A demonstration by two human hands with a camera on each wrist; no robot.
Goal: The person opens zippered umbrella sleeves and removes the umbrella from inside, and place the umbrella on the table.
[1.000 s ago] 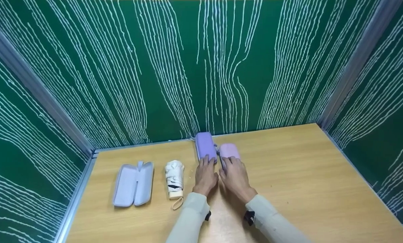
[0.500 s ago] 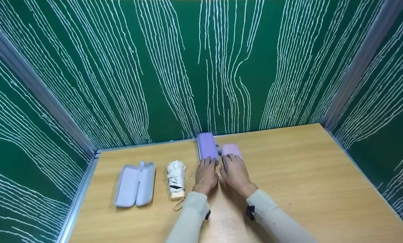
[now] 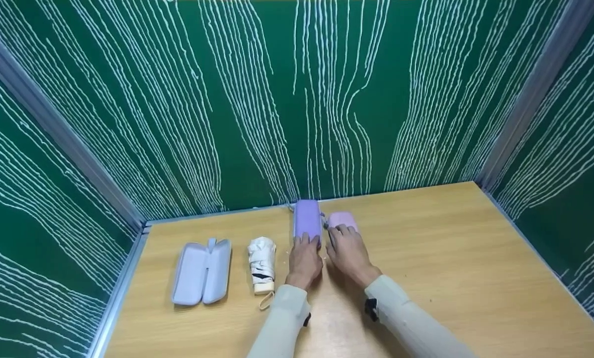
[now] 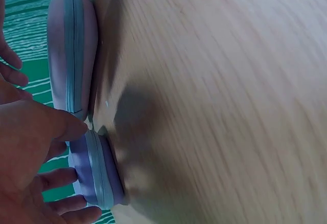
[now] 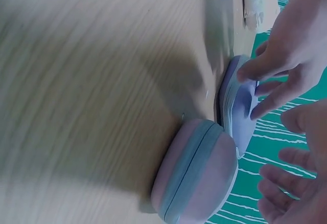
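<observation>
A purple zippered hard case lies near the table's back edge. My left hand rests its fingertips on the near end of it, and the left wrist view shows the fingers spread along its side. Right beside it is a smaller pink zippered case. Over that one's near part is my right hand, its fingers loosely bent. In the right wrist view the right hand appears slightly apart from the pink case. Both cases are closed.
Left of my hands lies a folded white umbrella with a wrist loop. Farther left, a pale lavender case lies spread open. A green wall with white wavy lines rises behind the wooden table.
The purple case has slid slightly toward me and turned a little straighter, with my left fingertips on it. My right hand and the pink case stay nearly in place.
</observation>
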